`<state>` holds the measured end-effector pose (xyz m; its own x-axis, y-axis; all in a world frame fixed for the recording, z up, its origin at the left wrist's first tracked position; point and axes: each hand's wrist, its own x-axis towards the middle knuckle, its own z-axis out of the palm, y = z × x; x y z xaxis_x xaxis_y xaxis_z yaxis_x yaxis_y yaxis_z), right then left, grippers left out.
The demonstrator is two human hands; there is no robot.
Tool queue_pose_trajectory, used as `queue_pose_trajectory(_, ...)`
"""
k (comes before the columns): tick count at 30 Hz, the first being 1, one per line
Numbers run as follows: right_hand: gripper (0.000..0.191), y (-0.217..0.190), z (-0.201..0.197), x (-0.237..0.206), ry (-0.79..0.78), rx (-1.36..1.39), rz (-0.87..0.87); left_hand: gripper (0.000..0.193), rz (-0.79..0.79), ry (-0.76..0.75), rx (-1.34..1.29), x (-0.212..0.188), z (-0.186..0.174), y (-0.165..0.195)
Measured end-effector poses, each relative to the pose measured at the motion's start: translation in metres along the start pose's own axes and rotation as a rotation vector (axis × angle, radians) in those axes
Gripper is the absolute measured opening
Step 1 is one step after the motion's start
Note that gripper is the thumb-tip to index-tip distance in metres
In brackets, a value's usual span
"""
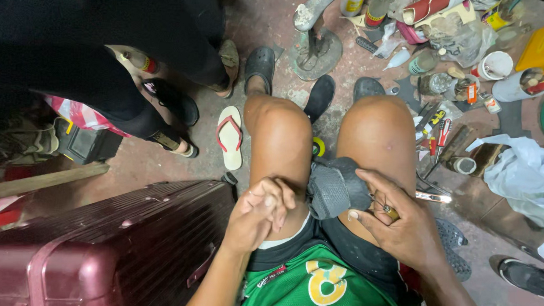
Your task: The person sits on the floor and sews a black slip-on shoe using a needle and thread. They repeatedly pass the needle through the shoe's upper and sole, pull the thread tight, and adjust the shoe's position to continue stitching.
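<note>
Looking down from the head view, I see my two hands working at a dark grey cloth on my lap.

My right hand point(403, 229) pinches a small brass-coloured piece with thin wire point(384, 208) between thumb and fingers, closed on it, right beside the dark grey cloth point(335, 186) that lies bunched between my bare knees, on the right thigh. My left hand point(258, 213) rests on the left thigh, fingers curled shut; I cannot tell whether it grips anything. A maroon ribbed suitcase point(97, 243) lies just left of my leg. On the concrete floor point(161, 160) ahead are a white flip-flop with red straps point(230, 136), black clogs point(260, 64) and, to the right, a scatter of tools, tins and a white plastic bag point(516, 167). Another person's dark-clothed legs point(74, 71) stand at upper left.
</note>
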<state>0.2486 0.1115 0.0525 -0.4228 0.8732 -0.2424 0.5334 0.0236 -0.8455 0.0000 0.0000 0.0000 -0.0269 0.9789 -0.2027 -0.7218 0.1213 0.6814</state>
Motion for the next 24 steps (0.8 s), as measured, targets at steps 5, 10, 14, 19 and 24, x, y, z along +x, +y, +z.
queue_pose_trajectory(5,0.074,-0.005,0.001,0.004,-0.029,0.003,0.059,0.021,0.072,0.125,-0.219,0.005,0.006,0.002)
queue_pose_trajectory(10,0.073,-0.008,0.007,0.009,-0.044,0.024,0.059,0.02,0.056,0.069,-0.393,0.005,-0.007,0.003)
queue_pose_trajectory(14,0.072,-0.011,0.01,0.018,-0.085,0.064,0.121,0.023,-0.019,0.238,0.343,0.005,-0.007,-0.003)
queue_pose_trajectory(19,0.07,-0.014,0.008,0.02,-0.095,0.102,0.091,0.013,0.278,0.138,1.275,0.001,0.022,0.0)
queue_pose_trajectory(24,0.07,-0.015,0.006,0.022,-0.08,0.032,0.028,0.018,0.232,-0.013,1.356,0.021,0.038,0.007)
